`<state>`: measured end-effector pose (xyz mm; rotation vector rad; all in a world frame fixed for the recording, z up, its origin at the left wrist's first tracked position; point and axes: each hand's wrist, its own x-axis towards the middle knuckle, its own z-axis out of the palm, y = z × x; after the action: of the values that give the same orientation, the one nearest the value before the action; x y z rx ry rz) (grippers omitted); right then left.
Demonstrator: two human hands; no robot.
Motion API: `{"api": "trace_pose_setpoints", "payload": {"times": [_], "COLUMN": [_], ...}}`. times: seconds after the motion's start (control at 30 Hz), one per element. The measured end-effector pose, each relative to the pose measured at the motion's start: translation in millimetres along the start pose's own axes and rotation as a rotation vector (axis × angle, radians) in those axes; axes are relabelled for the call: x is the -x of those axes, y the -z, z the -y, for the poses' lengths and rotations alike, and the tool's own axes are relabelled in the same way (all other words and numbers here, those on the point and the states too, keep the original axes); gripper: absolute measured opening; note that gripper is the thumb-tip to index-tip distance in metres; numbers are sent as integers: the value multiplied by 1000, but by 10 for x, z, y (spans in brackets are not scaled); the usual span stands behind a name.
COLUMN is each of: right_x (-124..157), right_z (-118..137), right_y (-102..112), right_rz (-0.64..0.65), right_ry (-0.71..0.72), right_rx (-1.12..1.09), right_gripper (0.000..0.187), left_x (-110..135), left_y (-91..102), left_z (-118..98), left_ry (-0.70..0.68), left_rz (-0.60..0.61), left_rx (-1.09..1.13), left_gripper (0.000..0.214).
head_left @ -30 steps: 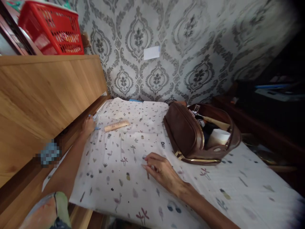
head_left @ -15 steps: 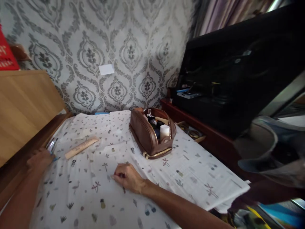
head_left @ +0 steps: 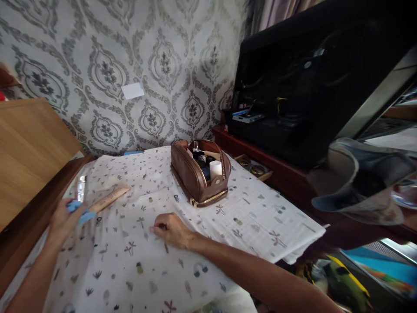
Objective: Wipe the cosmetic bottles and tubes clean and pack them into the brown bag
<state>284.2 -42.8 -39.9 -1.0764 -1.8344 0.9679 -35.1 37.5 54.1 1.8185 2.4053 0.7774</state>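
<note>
A: What is seen first?
B: A patterned wall [head_left: 137, 65], with a dark screen [head_left: 280, 82] set at the right.
A: And below?
B: A white printed cloth [head_left: 156, 261] is spread out.
A: Where is the bag [head_left: 185, 174] placed?
B: On the cloth, beyond the right hand [head_left: 172, 229] and apart from it. It is left unzipped at the top, with things packed inside.
A: How are the fingers held?
B: On the right, they are curled loosely, thumb near forefinger; whether anything is held there cannot be told. By the left hand [head_left: 61, 222], a blue item [head_left: 86, 217] is gripped.
A: And the tube [head_left: 112, 197]?
B: It is laid on the cloth between the left hand and the bag, its near end overlapped by the blue item.
A: Anything smaller?
B: A silvery piece [head_left: 81, 187] is seen just past the left fingers; whether it is joined to the blue item cannot be told.
</note>
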Motion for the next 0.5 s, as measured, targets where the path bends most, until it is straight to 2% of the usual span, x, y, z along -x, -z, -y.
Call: {"api": "trace_pose_setpoints", "payload": {"times": [0.03, 0.1, 0.2, 0.27, 0.3, 0.43, 0.5], "right_x": [-8, -36, -100, -141, -157, -181, -183], "right_z": [-9, -42, -106, -137, -146, -130, -94], "right_y": [6, 23, 65, 100, 116, 156, 154], "right_rz": [-11, -30, -62, -99, -118, -191, -191], "right_ry": [-18, -57, -111, -124, -123, -165, -209], "right_rx": [-49, -167, -372, -493, -535, -588, -654], "right_gripper": [21, 15, 42, 61, 64, 51, 49], "left_x": [101, 326, 668, 864, 949, 1161, 1174], "left_y": [-42, -144, -314, -411, -447, -499, -502], "left_z": [-102, -334, -684, -874, -950, -1131, -1153], "left_ry": [6, -100, -299, -367, -387, -499, -547], "left_rz": [22, 154, 273, 330, 367, 528, 550], "left_rx": [120, 231, 332, 342, 355, 482, 508], "left_gripper": [42, 46, 49, 45, 42, 33, 34]}}
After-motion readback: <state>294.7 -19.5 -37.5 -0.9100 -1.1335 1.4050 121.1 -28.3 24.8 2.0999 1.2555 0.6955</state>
